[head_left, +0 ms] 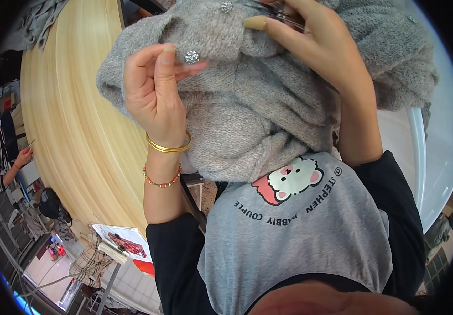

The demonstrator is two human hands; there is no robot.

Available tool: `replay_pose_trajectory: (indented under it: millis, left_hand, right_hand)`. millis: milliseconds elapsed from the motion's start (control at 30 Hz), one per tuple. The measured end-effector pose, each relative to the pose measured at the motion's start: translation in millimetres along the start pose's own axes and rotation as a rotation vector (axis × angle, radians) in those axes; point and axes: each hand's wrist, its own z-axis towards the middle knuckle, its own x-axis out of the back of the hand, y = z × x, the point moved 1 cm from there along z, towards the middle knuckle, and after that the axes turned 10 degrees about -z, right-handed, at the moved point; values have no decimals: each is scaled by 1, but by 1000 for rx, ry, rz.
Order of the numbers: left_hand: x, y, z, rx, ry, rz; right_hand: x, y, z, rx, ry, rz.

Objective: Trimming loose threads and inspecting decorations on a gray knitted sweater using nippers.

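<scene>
A fuzzy grey knit cardigan (221, 121) lies bunched across my lap and over the table edge. My left hand (155, 94) is closed on its fabric, thumb and index finger pinching beside a round sparkly button (191, 56). Farther up the same knit sits a second sparkly button (226, 7). My right hand (318, 42) curls around a slim, shiny metal tool (284, 17), perhaps thread snips, partly hidden by the fingers and cut off at the top edge. A yellowish cover (255, 22) is on the right thumb tip, which is close to the knit.
A pale wood table (79, 105) curves along my left. To the right is a white, smooth-edged surface (444, 121). At the far left another person's hand (24, 157) shows below a striped sleeve. A printed sheet (124, 241) and a plaid cloth (92, 260) are at lower left.
</scene>
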Motion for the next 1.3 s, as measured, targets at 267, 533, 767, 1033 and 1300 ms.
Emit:
replay_pose_trajectory:
  millis: [267,533,767,1033,1300]
  left_hand:
    - [-4,3,5,-207,-10,136]
    - [8,3,3,-467,-59,344]
    - [11,5,2,-468,-37,380]
    - [6,4,5,-454,-56,290]
    - [6,2,5,-525,-116,370]
  right_hand:
    - [-4,-9,4,629,23,252]
    - [-21,-8,12,1019,-9,284]
    - [-7,-26,-1,395,-312,263]
    - [-12,-24,10,1016,-112,188]
    - [9,-31,13,1031,-292,61]
